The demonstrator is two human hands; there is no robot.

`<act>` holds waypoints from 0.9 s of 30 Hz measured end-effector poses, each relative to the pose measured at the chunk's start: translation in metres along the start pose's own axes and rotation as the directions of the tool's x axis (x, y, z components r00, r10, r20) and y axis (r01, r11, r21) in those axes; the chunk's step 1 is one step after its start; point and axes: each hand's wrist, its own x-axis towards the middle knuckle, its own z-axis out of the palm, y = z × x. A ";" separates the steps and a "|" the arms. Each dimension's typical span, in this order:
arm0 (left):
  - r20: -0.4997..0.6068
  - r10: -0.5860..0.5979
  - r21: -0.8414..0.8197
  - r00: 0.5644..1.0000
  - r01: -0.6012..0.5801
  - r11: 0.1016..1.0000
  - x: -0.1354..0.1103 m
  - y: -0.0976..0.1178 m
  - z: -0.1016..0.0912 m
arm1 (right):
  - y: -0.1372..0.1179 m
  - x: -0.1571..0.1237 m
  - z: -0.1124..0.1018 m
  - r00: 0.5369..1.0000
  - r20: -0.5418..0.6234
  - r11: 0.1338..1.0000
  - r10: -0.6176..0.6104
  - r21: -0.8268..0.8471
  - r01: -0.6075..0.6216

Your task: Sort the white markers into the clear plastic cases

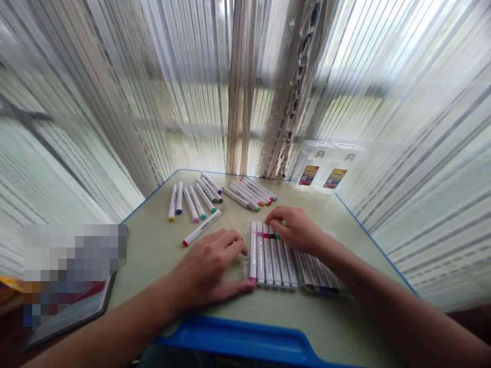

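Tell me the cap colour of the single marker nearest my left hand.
The marker's near cap is red; head view shows it best.

markers (274, 258): white, coloured caps | table (153, 245): pale green, blue edge

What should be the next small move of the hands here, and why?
Probably the right hand should pull one marker out of the pack: its fingertips rest on the marker tops, the left hand lies on the pack's edge, and other markers already lie loose behind.
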 end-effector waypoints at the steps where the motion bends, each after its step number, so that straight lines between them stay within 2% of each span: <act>1: 0.002 -0.003 0.001 1.000 0.003 1.000 0.000 0.000 0.000 | 0.000 0.000 -0.001 1.000 0.008 1.000 -0.001 0.008 0.001; 14: 0.026 -0.021 0.015 0.999 0.020 1.000 -0.001 0.000 -0.001 | 0.001 0.000 -0.008 0.997 0.020 0.997 0.072 -0.033 -0.072; 22: 0.008 -0.037 0.022 0.999 0.037 0.999 0.000 0.001 -0.003 | 0.004 0.000 -0.008 0.992 0.055 0.992 0.112 0.044 -0.115; 27: 0.011 -0.042 0.017 0.999 0.042 0.999 -0.002 0.000 -0.003 | 0.006 0.001 -0.009 0.989 0.024 0.989 0.148 -0.030 -0.147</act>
